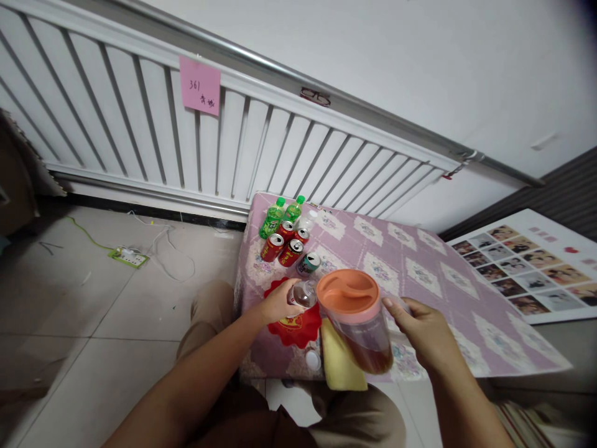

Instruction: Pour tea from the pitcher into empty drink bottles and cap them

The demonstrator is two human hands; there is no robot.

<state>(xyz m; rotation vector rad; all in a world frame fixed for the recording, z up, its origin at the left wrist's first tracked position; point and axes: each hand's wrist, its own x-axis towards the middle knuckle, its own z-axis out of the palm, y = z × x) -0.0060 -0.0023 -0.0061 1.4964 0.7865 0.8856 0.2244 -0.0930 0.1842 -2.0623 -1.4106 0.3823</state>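
My left hand [280, 301] is wrapped round a clear plastic bottle [305, 294], which is tilted above a red scalloped plate [291, 333]. Dark liquid shows inside the bottle. My right hand [422, 326] grips the handle of a clear pitcher [366, 342] with an orange lid [347, 290]. The pitcher leans toward the bottle, and brown liquid lies in its lower part. Its spout side is close to the bottle's mouth; whether they touch I cannot tell. A folded yellow cloth [342, 364] lies partly behind the pitcher, and a white cap [313, 360] rests beside it.
Behind the plate stand several red cans [272, 247], a teal can [308, 264], two green bottles [272, 218] and a clear bottle [308, 219]. A patterned tablecloth [368, 233] covers the table. A white radiator [261, 137] runs behind it. A photo board [532, 264] leans at right.
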